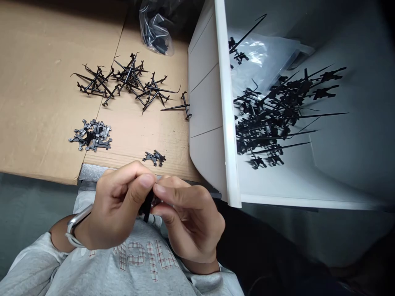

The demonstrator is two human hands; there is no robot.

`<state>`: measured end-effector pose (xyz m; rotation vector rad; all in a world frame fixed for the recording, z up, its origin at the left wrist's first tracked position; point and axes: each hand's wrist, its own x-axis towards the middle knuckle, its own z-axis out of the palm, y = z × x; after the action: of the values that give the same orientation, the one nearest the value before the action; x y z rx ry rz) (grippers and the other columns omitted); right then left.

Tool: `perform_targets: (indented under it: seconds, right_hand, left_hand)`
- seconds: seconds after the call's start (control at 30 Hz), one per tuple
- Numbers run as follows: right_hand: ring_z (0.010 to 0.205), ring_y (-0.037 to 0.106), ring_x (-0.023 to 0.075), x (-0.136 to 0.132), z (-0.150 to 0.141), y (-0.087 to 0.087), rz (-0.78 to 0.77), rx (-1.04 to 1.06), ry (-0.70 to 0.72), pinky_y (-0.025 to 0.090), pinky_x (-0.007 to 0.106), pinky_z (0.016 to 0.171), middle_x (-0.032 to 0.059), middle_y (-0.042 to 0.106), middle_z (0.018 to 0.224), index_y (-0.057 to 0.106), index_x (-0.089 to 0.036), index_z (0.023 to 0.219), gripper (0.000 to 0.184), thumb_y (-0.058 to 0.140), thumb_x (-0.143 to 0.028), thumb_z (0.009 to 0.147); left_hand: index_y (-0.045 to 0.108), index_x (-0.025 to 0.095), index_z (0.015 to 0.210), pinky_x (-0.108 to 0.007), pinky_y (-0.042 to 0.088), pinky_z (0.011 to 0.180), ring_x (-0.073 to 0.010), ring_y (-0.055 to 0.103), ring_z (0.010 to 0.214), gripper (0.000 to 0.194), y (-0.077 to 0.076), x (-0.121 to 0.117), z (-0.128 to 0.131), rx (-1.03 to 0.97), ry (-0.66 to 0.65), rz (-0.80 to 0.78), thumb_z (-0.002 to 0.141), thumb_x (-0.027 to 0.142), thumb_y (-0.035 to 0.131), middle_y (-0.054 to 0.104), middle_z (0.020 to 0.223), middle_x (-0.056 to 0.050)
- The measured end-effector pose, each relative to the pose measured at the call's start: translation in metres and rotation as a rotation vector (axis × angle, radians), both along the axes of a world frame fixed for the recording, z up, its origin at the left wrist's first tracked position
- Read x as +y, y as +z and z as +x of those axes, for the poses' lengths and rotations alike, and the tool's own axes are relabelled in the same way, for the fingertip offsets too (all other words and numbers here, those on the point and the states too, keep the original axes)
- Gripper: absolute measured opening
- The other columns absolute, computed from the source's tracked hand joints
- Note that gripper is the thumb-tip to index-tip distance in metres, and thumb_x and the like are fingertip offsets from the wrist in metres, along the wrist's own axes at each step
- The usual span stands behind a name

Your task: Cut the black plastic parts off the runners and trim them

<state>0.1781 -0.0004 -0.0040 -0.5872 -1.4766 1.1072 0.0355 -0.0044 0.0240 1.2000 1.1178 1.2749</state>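
Between my two hands, close to my chest, is a small black plastic part (147, 207), mostly covered by fingers. My left hand (115, 205) pinches it from the left with thumb and forefinger. My right hand (191, 218) has its thumb and fingertips closed on the same part from the right. Just beyond the hands lie a couple of flat black plastic clips (154, 158). A heap of similar flat black clips (92, 135) sits further left, and thin black sticks with crosspieces (129, 76) lie scattered behind.
A white bin (233, 164) stands on the right, holding many black stick-and-clip pieces (277, 107) and a clear plastic bag (262, 53). Cardboard (40, 102) covers the table. Another clear bag (159, 35) with black parts lies at the back.
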Motion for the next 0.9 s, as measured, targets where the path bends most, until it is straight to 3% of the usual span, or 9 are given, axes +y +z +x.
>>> perform_targets:
  seconds: [0.17, 0.43, 0.63, 0.9]
  right_hand:
    - [0.075, 0.073, 0.0209, 0.003, 0.0, -0.002, 0.04, 0.055, 0.02, 0.066, 0.037, 0.067, 0.0045, 0.075, 0.086, 0.071, -0.019, 0.137, 0.036, 0.063, -0.009, 0.104]
    - [0.075, 0.078, 0.0249, -0.003, 0.006, -0.002, -0.002, -0.045, 0.017, 0.063, 0.038, 0.06, 0.0067, 0.083, 0.097, 0.066, -0.031, 0.146, 0.049, 0.066, -0.011, 0.101]
    - [0.079, 0.076, 0.0216, -0.003, 0.006, 0.0, -0.001, -0.067, 0.028, 0.066, 0.038, 0.069, 0.007, 0.083, 0.104, 0.065, -0.027, 0.147, 0.042, 0.06, -0.014, 0.108]
    - [0.067, 0.07, 0.0218, -0.004, 0.005, 0.002, -0.021, -0.131, 0.004, 0.063, 0.038, 0.063, 0.0032, 0.076, 0.087, 0.065, -0.034, 0.148, 0.044, 0.059, -0.019, 0.107]
  left_hand:
    - [0.059, 0.021, 0.074, -0.022, 0.028, 0.04, -0.0072, 0.03, 0.043, 0.042, 0.002, -0.001, 0.001, -0.056, -0.025, -0.022, 0.111, 0.041, 0.058, 0.046, 0.056, 0.006]
    - [0.059, 0.022, 0.071, -0.026, 0.032, 0.04, -0.0096, 0.03, 0.044, 0.045, 0.005, 0.003, -0.001, -0.051, -0.055, -0.061, 0.109, 0.048, 0.061, 0.048, 0.056, 0.005]
    - [0.059, 0.021, 0.072, -0.025, 0.033, 0.041, -0.0077, 0.031, 0.043, 0.044, 0.002, 0.002, -0.001, -0.082, -0.058, -0.031, 0.11, 0.044, 0.06, 0.046, 0.057, 0.006]
    - [0.047, 0.022, 0.071, -0.029, 0.028, 0.045, -0.0095, 0.031, 0.047, 0.047, -0.007, -0.003, -0.001, 0.001, -0.015, 0.012, 0.114, 0.039, 0.052, 0.037, 0.057, 0.005]
